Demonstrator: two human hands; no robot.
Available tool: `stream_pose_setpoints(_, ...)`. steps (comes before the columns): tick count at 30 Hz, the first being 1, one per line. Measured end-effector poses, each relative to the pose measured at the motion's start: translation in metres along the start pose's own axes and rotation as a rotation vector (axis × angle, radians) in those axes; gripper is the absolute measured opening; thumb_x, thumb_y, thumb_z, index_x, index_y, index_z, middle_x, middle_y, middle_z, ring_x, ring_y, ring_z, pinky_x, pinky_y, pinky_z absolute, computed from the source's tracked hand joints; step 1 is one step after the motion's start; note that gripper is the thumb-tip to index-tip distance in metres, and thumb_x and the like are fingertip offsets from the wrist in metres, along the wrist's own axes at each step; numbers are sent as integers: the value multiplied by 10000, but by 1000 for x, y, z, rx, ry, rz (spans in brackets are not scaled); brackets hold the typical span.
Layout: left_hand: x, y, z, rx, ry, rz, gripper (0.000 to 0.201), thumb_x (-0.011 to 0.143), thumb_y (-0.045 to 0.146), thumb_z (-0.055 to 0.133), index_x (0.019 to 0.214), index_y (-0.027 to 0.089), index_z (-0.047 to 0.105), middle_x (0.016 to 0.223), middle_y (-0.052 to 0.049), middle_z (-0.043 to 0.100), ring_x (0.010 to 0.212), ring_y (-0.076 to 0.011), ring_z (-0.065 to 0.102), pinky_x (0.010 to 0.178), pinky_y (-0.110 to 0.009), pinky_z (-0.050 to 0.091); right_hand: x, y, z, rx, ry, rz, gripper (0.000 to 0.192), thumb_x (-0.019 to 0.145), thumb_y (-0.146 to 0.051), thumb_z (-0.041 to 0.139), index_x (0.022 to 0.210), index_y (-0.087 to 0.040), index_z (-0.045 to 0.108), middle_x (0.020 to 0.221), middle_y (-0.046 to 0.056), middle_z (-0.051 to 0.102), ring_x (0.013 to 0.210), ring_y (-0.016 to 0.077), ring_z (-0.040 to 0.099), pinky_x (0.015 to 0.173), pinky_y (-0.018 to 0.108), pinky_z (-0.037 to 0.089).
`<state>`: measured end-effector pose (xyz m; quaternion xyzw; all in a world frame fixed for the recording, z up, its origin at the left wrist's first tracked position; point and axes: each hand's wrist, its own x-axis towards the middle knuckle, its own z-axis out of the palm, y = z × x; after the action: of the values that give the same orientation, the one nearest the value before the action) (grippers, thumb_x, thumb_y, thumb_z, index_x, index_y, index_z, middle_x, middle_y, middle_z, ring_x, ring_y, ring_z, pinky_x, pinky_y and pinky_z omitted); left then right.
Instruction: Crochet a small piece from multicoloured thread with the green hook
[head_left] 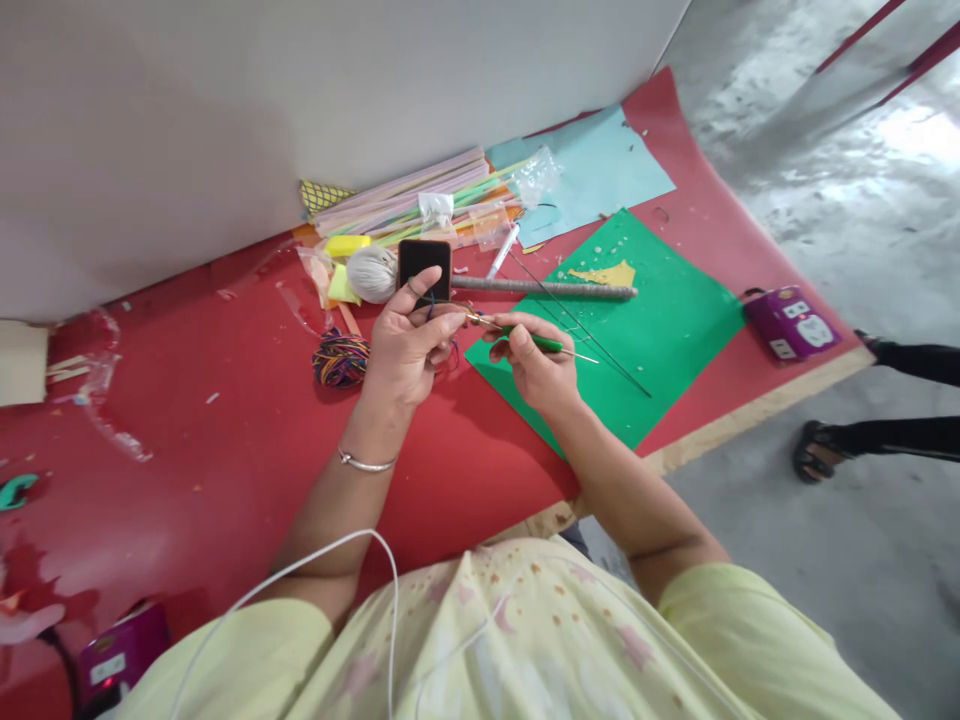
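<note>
My right hand (538, 365) is closed round the green handle of a crochet hook (551, 344), its thin metal tip pointing left. Opposite it, my left hand (412, 340) pinches thin yarn (471, 316) between thumb and index finger, close to the hook's tip. The stitches there are too small to make out. A dark strand loops over the left fingers and hangs below them. Left of that wrist lies a ball of multicoloured yarn (341, 358). Behind the left hand are a dark phone-like slab (424, 262) and a grey yarn ball (373, 273).
The red table (247, 450) carries a green sheet (675, 320), a light blue sheet (592, 170), a wrapped grey stick (555, 289), pastel straws (420, 190) and a white pen (503, 250). A purple box (791, 322) sits near the right edge. Someone's legs (900, 437) show beyond it.
</note>
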<state>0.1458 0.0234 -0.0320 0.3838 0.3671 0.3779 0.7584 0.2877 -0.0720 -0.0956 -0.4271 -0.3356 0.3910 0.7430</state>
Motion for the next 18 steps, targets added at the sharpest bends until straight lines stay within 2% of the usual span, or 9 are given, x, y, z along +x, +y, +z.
stream_pose_setpoints(11,-1,-1,1,0,-17,5,785,588,107,898,1339,251,721,793,30,793,469,-37,516,426,-180,298,3,-2,2,65,43,110,365,838,-596,852,1003,-270,829,1030,43,872,835,173,796,620,261,618)
stream_pose_setpoints(18,-1,-1,2,-32,20,2,681,573,162,937,1224,243,754,752,42,763,481,-36,510,420,-172,301,2,0,-1,-13,23,12,295,861,-535,856,1040,-301,859,1047,34,871,872,184,792,656,288,638)
